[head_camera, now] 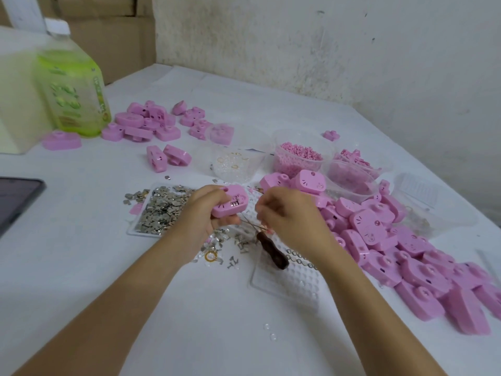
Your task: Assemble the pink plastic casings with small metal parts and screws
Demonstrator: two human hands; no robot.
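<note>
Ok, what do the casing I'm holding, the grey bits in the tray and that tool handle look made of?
Pink casing: moulded plastic, smooth, slightly glossy from its soft highlights. Grey bits: likely thin stamped metal; they glint silver. Tool handle: dark brown and shiny, lacquered wood or plastic; unclear which.

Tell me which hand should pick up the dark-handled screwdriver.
Right, probably. The right hand is right by the screwdriver, pinching only a thin metal tool; the left hand grips the pink casing.
</note>
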